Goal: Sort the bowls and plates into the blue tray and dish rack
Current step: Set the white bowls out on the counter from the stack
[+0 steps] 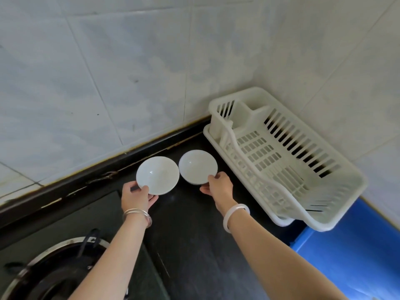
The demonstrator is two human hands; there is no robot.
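Observation:
Two small white bowls are side by side over the black counter. My left hand [138,197] grips the near rim of the left bowl [158,175], thumb on top. My right hand [217,187] holds the near rim of the right bowl [198,166] the same way. A white plastic dish rack [337,204] with nothing in it stands to the right, in the wall corner. Part of the blue tray [355,252] shows at the lower right, partly under the rack's near end.
A gas stove burner [56,267] with a metal ring lies at the lower left on a dark hob. The black counter [194,234] runs between stove and rack. Tiled walls close the back and the right side.

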